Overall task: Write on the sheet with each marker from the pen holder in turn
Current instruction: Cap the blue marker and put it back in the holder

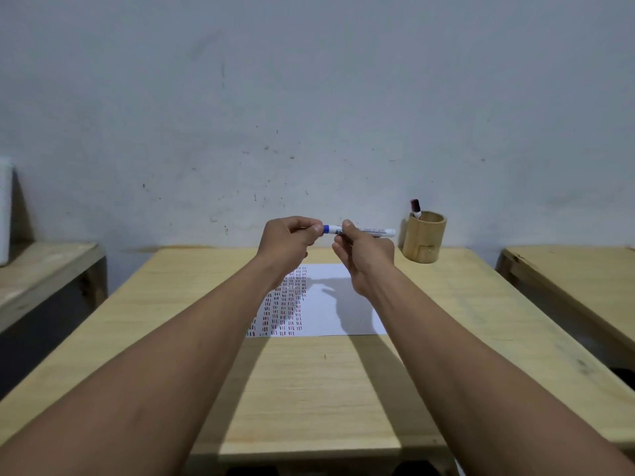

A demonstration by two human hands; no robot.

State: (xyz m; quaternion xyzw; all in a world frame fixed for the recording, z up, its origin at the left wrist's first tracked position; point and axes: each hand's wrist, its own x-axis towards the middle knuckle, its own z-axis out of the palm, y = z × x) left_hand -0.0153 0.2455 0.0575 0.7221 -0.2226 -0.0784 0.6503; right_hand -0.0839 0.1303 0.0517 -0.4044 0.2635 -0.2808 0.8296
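Observation:
A white marker with a blue cap is held level in the air above the far end of the sheet. My right hand grips its white barrel. My left hand pinches the blue cap end between thumb and fingers. The white sheet lies flat on the wooden table; its left half carries rows of short red and dark strokes, its right half is blank and shadowed by my hands. A round wooden pen holder stands at the table's far right, with a red-capped marker sticking out of it.
A grey wall rises right behind the table. A second wooden surface stands to the right across a gap. A lower wooden bench sits to the left, with a white object on it at the frame edge.

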